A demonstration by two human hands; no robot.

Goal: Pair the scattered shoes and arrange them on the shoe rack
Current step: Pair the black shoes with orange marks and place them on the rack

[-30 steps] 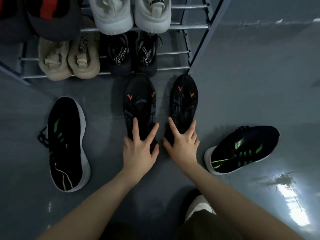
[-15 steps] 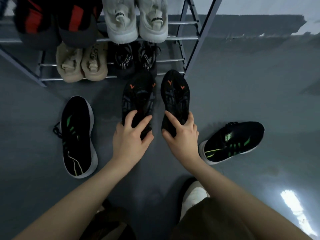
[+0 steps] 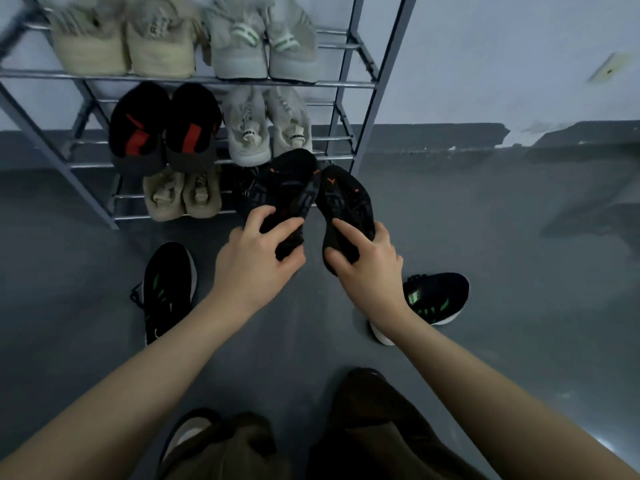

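Note:
I hold a pair of black shoes with orange marks, lifted off the floor in front of the metal shoe rack. My left hand grips the heel of the left black-orange shoe. My right hand grips the heel of the right black-orange shoe. Their toes point at the rack's lower right corner. Two black shoes with green stripes lie apart on the floor: one to the left, one to the right, partly behind my right wrist.
The rack holds beige shoes and grey-green shoes on top, black-red shoes and pale shoes in the middle, tan shoes and a dark pair at the bottom. My knees and feet fill the lower frame. Grey floor extends to the right.
Both hands closed on the black-orange shoes and lifted them off the floor toward the rack. My view tilted up, showing more shelves.

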